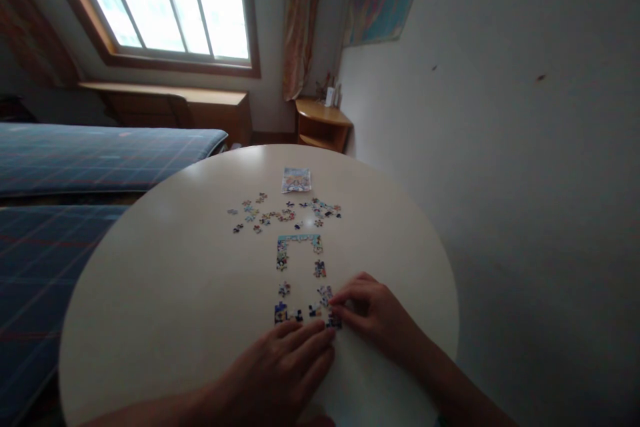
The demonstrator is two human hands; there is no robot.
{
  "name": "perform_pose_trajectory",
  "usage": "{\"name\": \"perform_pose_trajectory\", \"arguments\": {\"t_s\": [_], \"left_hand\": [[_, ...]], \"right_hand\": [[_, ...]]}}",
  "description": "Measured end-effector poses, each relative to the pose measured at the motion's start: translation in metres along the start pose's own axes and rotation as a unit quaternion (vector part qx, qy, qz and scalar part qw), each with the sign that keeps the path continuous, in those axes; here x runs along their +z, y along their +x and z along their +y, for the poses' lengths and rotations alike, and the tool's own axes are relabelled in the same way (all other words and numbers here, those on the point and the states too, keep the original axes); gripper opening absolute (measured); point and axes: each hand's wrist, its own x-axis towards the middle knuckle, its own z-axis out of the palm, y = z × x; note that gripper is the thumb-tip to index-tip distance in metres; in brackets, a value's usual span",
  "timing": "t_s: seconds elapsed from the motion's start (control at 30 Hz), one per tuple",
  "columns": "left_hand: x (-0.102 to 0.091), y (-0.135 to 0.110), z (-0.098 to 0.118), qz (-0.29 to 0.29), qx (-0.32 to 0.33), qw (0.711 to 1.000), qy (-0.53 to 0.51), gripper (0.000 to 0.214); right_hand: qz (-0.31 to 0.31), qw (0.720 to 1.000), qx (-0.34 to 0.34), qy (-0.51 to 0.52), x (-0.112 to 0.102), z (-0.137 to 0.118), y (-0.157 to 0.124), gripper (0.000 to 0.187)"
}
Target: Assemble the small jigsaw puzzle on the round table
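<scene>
A partly joined jigsaw puzzle frame lies on the round white table, with gaps along both sides and the bottom. My left hand rests palm down at its lower edge, fingers stretched out and fingertips by the bottom pieces. To the right, my right hand pinches thumb and forefinger at a puzzle piece on the frame's right side; the fingertips partly cover it. A lower right corner section sits between both hands. At the lower left is a dark blue corner section.
Several loose puzzle pieces are scattered beyond the frame. Farther back lies a small picture sheet. The round table stands between a plaid mattress and a white wall.
</scene>
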Motion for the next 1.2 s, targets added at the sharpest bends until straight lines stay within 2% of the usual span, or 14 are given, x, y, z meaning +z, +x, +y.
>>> {"name": "perform_pose_trajectory", "arguments": {"t_s": [0.1,0.3,0.63,0.77,0.93,1.07,1.2], "left_hand": [[-0.005,0.002,0.002,0.004,0.001,1.000,0.007,0.050],[-0.020,0.006,0.005,-0.030,-0.009,0.999,0.011,0.047],[-0.012,0.008,0.001,-0.035,-0.013,0.999,-0.022,0.053],[-0.011,0.008,0.001,-0.044,-0.019,0.998,-0.035,0.056],[-0.021,0.011,0.003,-0.060,-0.017,0.998,-0.009,0.055],[-0.024,0.012,0.004,-0.063,-0.028,0.997,-0.019,0.056],[-0.018,0.011,0.003,-0.068,-0.040,0.996,-0.043,0.058]], "right_hand": [[-0.003,1.000,-0.018,-0.012,0.000,0.001,0.001,0.006],[-0.006,0.999,-0.022,-0.037,0.002,0.002,0.002,0.008],[0.012,0.999,0.012,-0.038,0.001,-0.002,-0.001,0.029],[-0.001,1.000,0.011,-0.024,-0.002,0.000,0.000,0.021],[-0.034,0.997,-0.048,-0.045,-0.008,0.002,0.006,0.016],[-0.039,0.994,-0.048,-0.087,-0.013,0.000,0.010,0.016],[-0.047,0.993,-0.045,-0.102,-0.016,-0.003,0.012,0.016]]}}
